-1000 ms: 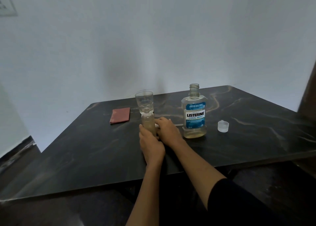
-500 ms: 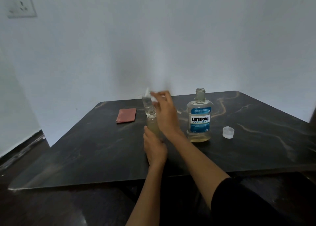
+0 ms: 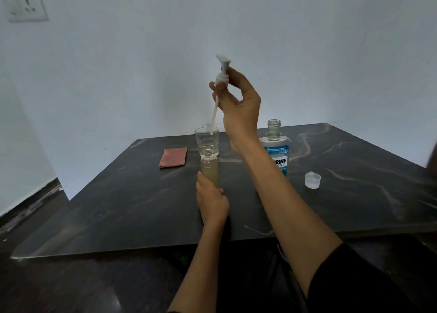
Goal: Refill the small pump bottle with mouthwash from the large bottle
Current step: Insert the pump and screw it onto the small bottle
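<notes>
**Pale-yellow fill showing in small bottle; pump going back on**

Glass-clear small pump bottle (image 3: 209,172) is standing upright near the table's (image 3: 118,206) middle, w/ pale yellowish liquid reaching up toward its shoulder, so the pouring step is judged done or nearly so. Left hand (image 3: 211,202) is wrapping its fingers round the bottle's lower part, steadying it on the tabletop. Right hand (image 3: 238,104) is holding the white pump head (image 3: 222,74) high above, thumb and fingertips pinching its collar; the dip tube (image 3: 214,118) is hanging down w/ its tip at about rim level of a clear tumbler (image 3: 206,139) standing just behind the bottle. Whether the tip is inside that glass or merely in front of it can't be told.

Large mouthwash bottle (image 3: 276,151) is standing uncapped to the right, partly hidden by the right forearm; its liquid level is hidden. Its clear cap (image 3: 312,180) is lying farther right, apart from it. Folded reddish cloth (image 3: 173,157) is lying at far left.

Left to do, as judged: thread tube into small bottle's neck, screw pump down, recap large bottle.
</notes>
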